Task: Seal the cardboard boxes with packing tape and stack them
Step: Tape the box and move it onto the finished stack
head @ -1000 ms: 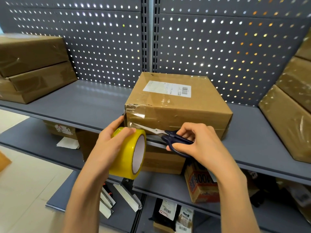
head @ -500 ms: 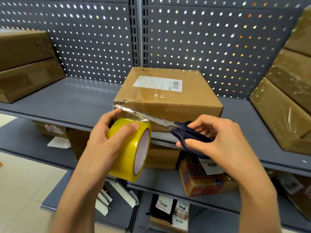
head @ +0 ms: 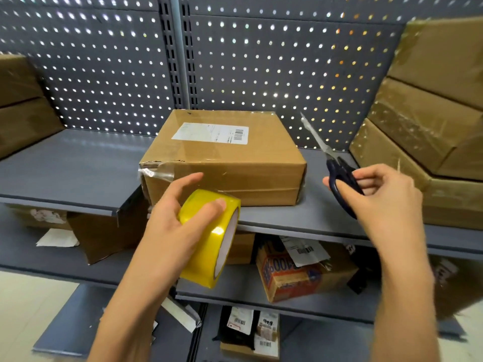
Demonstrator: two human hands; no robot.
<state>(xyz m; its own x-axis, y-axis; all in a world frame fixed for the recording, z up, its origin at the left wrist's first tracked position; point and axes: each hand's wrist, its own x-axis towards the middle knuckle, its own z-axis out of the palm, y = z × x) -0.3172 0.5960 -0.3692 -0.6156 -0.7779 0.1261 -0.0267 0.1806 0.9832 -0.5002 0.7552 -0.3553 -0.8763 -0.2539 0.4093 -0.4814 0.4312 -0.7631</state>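
Grip: left hand holds the yellow tape roll, thumb over the outer face and other fingers behind it, index finger extended toward the box front. Right hand holds the scissors, fingers through the dark handles, blades closed or nearly so and pointing up and away, clear of the box.

Cardboard box: sits on the middle grey shelf, near its front edge, white shipping label on top. Roll is just in front of the box's lower front face; cannot tell if it touches. A loose, crinkled flap of clear tape stands off the upper left front corner, not pressed down. No tape strand visible between roll and box.

Surroundings: taped boxes stacked at right and at left on the same shelf level. Mixed parcels on the shelf below.

Step (judgement): tape run looks severed from the roll; sealing of this box is at the finishing stage, stacking not begun.

Next move calls for (judgement): flatten the loose flap against the cardboard at the corner, which needs a free palm or fingers, so roll or scissors should be set down first. Keep the blade tips away from the box and the other hand. Then both hands are needed to lift the box onto a stack.
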